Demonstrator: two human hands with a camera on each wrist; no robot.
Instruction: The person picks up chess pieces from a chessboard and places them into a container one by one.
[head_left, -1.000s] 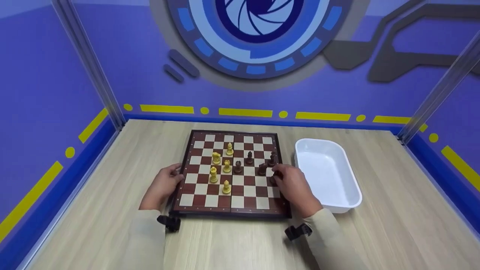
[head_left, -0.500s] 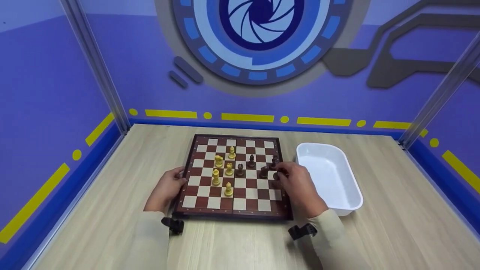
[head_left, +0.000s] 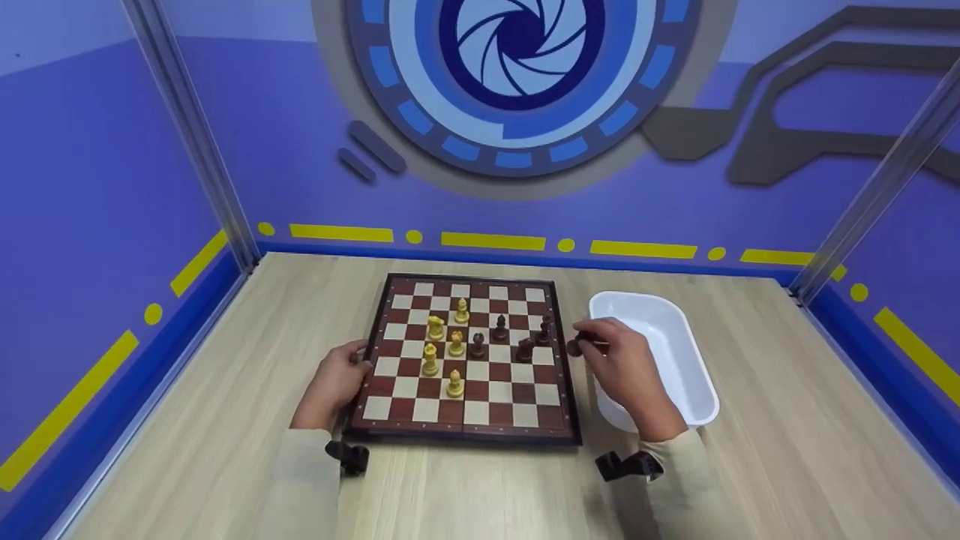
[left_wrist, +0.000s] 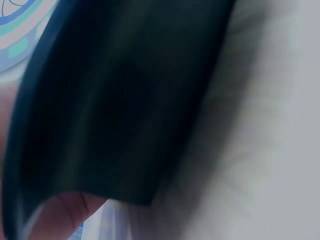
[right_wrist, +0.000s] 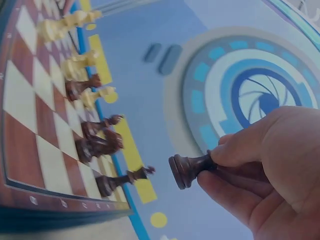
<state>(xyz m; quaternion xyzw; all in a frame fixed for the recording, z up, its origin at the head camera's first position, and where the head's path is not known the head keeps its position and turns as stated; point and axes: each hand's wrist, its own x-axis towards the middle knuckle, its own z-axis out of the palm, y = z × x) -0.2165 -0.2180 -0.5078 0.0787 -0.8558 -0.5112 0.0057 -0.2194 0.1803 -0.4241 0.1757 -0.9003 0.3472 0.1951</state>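
While the right hand [head_left: 626,371] pinches a dark chess piece [right_wrist: 186,169] by its upper part, leaving the base exposed, the piece appears in the head view between the right edge of the chessboard [head_left: 491,413] and the white tray [head_left: 681,360]. The left hand [head_left: 337,381] lies at the board's left edge, though whether it grips that edge cannot be told. Five yellow pieces [head_left: 457,345] and, to their right, four other dark pieces [head_left: 525,349] stand upright on the squares, board and tray resting side by side on the worktop [head_left: 465,491].
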